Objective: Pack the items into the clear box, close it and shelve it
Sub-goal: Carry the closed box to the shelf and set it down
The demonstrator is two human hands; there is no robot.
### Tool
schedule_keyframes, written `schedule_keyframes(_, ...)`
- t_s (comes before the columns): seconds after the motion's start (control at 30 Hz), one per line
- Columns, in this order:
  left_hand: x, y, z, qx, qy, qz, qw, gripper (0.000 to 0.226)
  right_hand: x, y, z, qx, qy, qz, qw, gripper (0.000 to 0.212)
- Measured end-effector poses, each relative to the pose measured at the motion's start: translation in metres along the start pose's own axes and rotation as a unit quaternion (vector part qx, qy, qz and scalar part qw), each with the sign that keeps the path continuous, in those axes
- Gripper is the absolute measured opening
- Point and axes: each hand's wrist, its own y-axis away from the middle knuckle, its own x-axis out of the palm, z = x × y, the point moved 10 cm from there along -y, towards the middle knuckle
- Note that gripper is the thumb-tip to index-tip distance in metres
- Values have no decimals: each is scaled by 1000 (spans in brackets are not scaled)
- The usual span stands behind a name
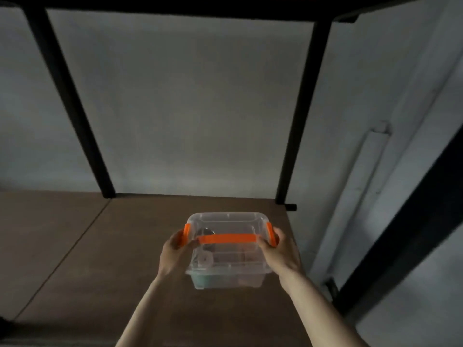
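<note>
The clear box (226, 259) has its lid on, with an orange handle across the top and an orange latch at each side. Dim shapes of packed items show through its walls. My left hand (174, 254) grips its left side at the latch, thumb on the lid. My right hand (278, 251) grips the right side the same way. The box is over the brown shelf board (125, 259), near its right end; whether it rests on the board or hangs just above it I cannot tell.
Two black uprights (72, 103) (299, 116) stand at the back of the shelf, with a black beam overhead. A grey wall lies behind. Another black post (406, 221) and a white pipe (355, 196) are to the right of the shelf.
</note>
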Motion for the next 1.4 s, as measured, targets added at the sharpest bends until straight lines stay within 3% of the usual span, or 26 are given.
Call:
schedule_keyframes(0.2,29,7,26,11,-86,20,996,57,3,-1,-57,50,43,3,998,29)
schedule_keyframes(0.37,38,11,46,5,-131,41,991,63,14,2,-81,58,81,24,995,36)
schedule_keyframes(0.47,40,12,56,1,-153,53,987,52,20,2,-92,65,105,30,992,44)
schedule_keyframes(0.8,35,11,92,-34,-178,48,982,76,34,7,-113,95,133,39,986,49)
schedule_keyframes(1.03,31,18,91,4,-222,49,974,74,37,19,-111,77,166,53,982,70)
schedule_keyframes(1.17,24,27,82,60,-312,41,947,62,35,30,-109,44,208,61,975,64)
schedule_keyframes(1.4,19,37,84,136,-360,58,921,59,30,55,-105,-24,301,56,952,61)
